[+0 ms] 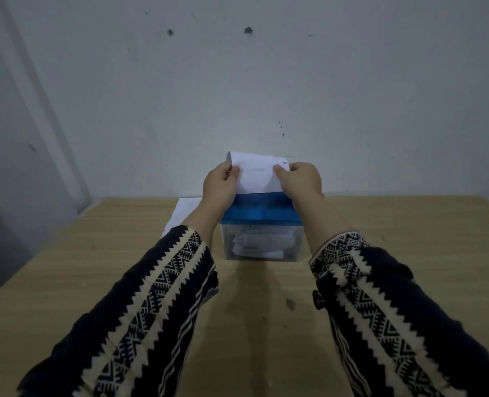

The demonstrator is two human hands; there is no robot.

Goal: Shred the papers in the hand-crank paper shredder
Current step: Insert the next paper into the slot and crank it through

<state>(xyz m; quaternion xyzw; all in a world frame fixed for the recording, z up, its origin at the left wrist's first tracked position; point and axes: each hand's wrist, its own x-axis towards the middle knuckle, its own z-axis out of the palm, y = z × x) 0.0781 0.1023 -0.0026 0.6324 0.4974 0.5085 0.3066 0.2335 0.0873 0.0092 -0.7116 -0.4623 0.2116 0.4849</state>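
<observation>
Long dark navy sleeves cover both arms and end in wide cuffs just behind the bare left hand (pixel 219 186) and right hand (pixel 302 181). Cream bands with sawtooth edges run down the left sleeve (pixel 151 296) and right sleeve (pixel 380 296), filled with dark zigzag and diamond patterns. What looks like a small dark button (pixel 317 301) sits on the right sleeve's inner edge.

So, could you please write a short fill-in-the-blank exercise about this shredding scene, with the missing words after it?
1. The left hand and the right hand pinch one white sheet over the ____ lid of the hand-crank paper shredder.
2. Its clear bin is not empty: it holds white ____.
3. A stack of papers lies on the wooden table, on the shredder's ____ side.

Missing words: blue; paper; left.
</observation>
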